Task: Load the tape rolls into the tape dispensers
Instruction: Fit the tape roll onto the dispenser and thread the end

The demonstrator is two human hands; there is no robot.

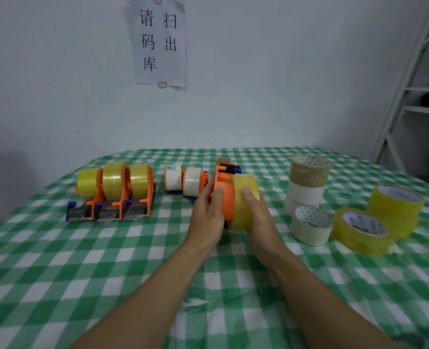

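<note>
A pale, plain wall rises behind the tabletop, which wears a green-and-white checked cloth. A paper notice is taped to the wall. White metal shelving stands at right.

The cloth before you is checked green and white. The dispenser you hold is orange with blue trim, the tape roll against it translucent yellow. To your right sit a brown roll, a white roll, a cream roll and yellow rolls.
</note>
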